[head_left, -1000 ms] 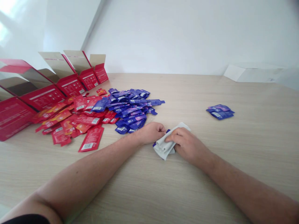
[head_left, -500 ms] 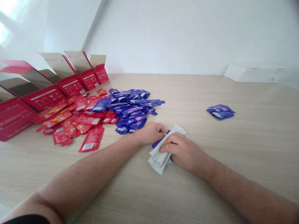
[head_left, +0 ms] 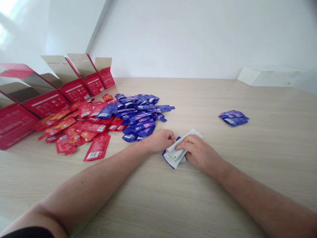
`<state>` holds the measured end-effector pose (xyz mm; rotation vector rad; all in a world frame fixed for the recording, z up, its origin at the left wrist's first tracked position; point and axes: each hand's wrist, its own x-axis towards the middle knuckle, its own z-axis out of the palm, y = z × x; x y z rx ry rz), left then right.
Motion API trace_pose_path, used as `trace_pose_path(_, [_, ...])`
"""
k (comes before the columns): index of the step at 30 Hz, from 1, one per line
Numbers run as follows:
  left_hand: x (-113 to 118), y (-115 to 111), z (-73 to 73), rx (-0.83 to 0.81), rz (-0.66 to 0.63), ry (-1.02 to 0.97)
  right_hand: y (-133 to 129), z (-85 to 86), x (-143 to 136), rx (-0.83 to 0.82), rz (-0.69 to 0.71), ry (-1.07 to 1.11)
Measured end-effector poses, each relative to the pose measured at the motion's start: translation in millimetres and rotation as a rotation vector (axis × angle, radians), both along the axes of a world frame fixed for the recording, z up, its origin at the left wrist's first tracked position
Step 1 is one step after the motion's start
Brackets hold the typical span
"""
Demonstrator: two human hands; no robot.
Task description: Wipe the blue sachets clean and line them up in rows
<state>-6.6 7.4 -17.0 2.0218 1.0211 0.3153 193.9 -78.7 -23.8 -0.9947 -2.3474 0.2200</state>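
My right hand [head_left: 200, 151] grips a folded white cloth [head_left: 176, 154] and presses it onto a blue-purple sachet [head_left: 168, 160] lying on the table. Most of that sachet is hidden under the cloth; only its lower left edge and a bit near the top show. At its upper left corner, my left hand [head_left: 163, 140] is closed with the fingertips pinching the sachet's edge. Just beyond my left hand lies a heap of blue-purple sachets [head_left: 141, 115].
Left of the blue heap is a pile of red and orange sachets [head_left: 96, 147]. Several open red boxes [head_left: 47, 100] line the left side. A few blue sachets [head_left: 234, 118] lie apart on the right. A white box [head_left: 269, 77] stands by the back wall.
My right hand has slid the cloth up and to the right across the sachet, baring its lower left edge. My left hand stays in place.
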Motion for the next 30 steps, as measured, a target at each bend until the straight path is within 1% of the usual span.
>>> trace_pose_path(2, [-0.2, 0.3, -0.9, -0.004, 0.0, -0.003, 0.0, 0.4, 0.4, 0.005, -0.014, 0.001])
trace_pose_path(6, [-0.6, 0.7, -1.6, 0.026, -0.028, -0.013, -2.6, 1.8, -2.5, 0.008, 0.108, -0.052])
trace_pose_path(7, [-0.5, 0.6, -1.4, 0.023, -0.028, -0.011, -2.2, 1.6, -2.1, 0.005, 0.101, -0.045])
trace_pose_path(10, [-0.4, 0.1, -0.5, -0.002, -0.008, -0.004, 0.1, 0.2, 1.1, -0.006, -0.006, -0.006])
trace_pose_path(11, [-0.4, 0.0, -0.5, -0.004, -0.004, -0.004, 0.3, -0.1, 1.4, -0.008, -0.022, -0.005])
trace_pose_path(12, [-0.6, 0.1, -0.7, 0.001, -0.005, -0.005, -0.1, -0.1, 0.9, -0.008, -0.012, -0.013])
trace_pose_path(15, [-1.1, 1.2, -1.9, 0.043, -0.032, -0.011, -2.3, 0.6, -2.4, 0.003, 0.095, -0.045])
trace_pose_path(16, [-1.2, 1.5, -2.2, 0.052, -0.04, -0.009, -2.5, 0.9, -2.8, 0.005, 0.111, -0.046])
trace_pose_path(17, [-1.1, 1.6, -2.2, 0.053, -0.043, -0.006, -2.0, 1.1, -2.4, 0.005, 0.101, -0.04])
trace_pose_path(20, [-0.5, 0.4, -0.2, 0.036, -0.024, 0.005, 0.2, 1.4, 1.0, -0.005, -0.006, -0.015])
trace_pose_path(21, [-0.3, -0.3, 1.0, 0.035, -0.015, 0.007, 0.3, 1.5, 1.6, -0.009, -0.021, -0.014])
trace_pose_path(22, [-0.2, -1.1, 2.3, 0.037, -0.012, 0.006, 0.0, 1.7, 1.4, -0.011, -0.01, -0.019])
trace_pose_path(26, [0.0, -2.0, 4.5, 0.045, -0.018, 0.0, -1.6, 1.9, -1.4, -0.004, 0.114, -0.036])
trace_pose_path(28, [0.1, -1.1, 3.3, 0.031, -0.013, -0.005, 0.1, 1.2, 0.3, 0.0, 0.079, -0.018])
trace_pose_path(30, [0.4, -0.1, 1.7, 0.023, -0.003, -0.017, 2.1, 0.5, 3.1, 0.0, -0.003, -0.001])
